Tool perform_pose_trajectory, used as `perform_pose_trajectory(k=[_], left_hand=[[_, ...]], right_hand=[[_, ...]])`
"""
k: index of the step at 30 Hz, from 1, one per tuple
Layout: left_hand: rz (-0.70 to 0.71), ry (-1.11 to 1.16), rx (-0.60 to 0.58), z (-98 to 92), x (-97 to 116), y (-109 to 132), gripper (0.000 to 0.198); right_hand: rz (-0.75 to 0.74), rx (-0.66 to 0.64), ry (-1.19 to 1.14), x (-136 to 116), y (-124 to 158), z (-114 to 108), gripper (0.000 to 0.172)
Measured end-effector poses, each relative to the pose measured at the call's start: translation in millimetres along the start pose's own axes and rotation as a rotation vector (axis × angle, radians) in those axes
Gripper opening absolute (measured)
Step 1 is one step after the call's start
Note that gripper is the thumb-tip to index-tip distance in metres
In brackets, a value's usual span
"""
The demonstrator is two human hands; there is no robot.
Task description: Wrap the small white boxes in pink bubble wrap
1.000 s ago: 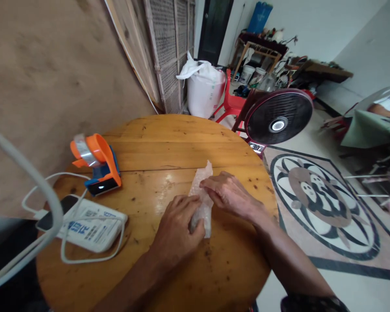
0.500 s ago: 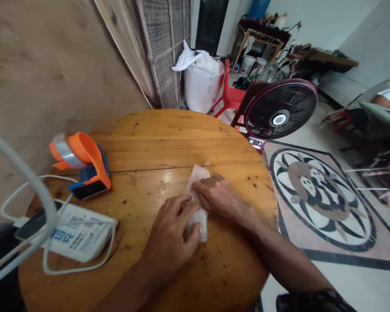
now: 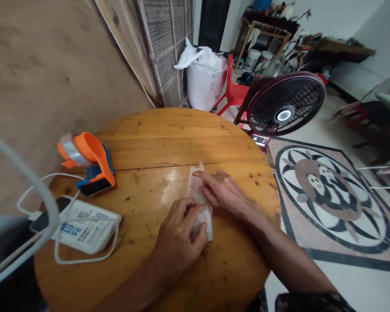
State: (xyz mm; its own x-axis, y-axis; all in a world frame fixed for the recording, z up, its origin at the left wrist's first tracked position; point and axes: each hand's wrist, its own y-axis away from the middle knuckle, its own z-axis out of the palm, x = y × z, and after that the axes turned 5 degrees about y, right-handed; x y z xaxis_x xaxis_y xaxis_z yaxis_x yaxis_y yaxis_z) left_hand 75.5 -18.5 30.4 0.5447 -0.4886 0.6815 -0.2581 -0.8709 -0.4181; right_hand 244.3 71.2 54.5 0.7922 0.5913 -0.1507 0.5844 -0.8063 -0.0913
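Observation:
A narrow bundle of clear bubble wrap (image 3: pixel 197 190) lies on the round wooden table (image 3: pixel 143 151), its long side pointing away from me. What is inside it cannot be made out. My left hand (image 3: pixel 182 229) curls over the near half, thumb and fingers closed about the wrap. At the far half, my right hand (image 3: pixel 219 190) presses from the right, index finger stretched along the top and the other fingers bent against the plastic. Part of the bundle is hidden beneath both hands.
An orange and blue tape dispenser (image 3: pixel 95 164) stands at the table's left. Near it lie a white box (image 3: pixel 87 229), a phone (image 3: pixel 48 214) and looping white cables (image 3: pixel 53 199). Beyond the right edge stands a fan (image 3: pixel 286 104); a red chair (image 3: pixel 235 93) and white sack (image 3: pixel 206 80) are behind.
At the bundle's far end, my right index finger has stretched forward and a loose corner of wrap now sticks up. My left hand keeps its hold. The view has shifted slightly.

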Motion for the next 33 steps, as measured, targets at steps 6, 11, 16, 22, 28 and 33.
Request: perform_pose_trajectory(k=[6,11,16,22,28,33], left_hand=[[0.011,-0.089,0.028,1.7,7.3,0.8,0.033],[0.072,-0.119,-0.018,-2.3,6.9,-2.7,0.030],[0.097,-0.089,-0.043,-2.3,4.6,-3.9,0.029],[0.105,-0.111,-0.043,-2.1,4.5,-3.5,0.025],[0.129,-0.091,-0.049,-2.1,2.6,-4.3,0.026],[0.121,-0.084,-0.047,-1.8,3.1,-5.4,0.026]], right_hand=[[-0.078,-0.001,-0.046,-2.7,-2.4,7.7,0.033],[-0.067,-0.034,-0.079,-4.2,-5.5,14.8,0.034],[-0.043,-0.034,-0.082,-2.7,-8.8,21.7,0.028],[0.017,0.002,-0.116,5.5,-12.4,20.6,0.021],[0.309,0.012,-0.086,8.1,-12.7,12.0,0.029],[0.476,-0.051,0.012,10.4,-13.3,6.6,0.048]])
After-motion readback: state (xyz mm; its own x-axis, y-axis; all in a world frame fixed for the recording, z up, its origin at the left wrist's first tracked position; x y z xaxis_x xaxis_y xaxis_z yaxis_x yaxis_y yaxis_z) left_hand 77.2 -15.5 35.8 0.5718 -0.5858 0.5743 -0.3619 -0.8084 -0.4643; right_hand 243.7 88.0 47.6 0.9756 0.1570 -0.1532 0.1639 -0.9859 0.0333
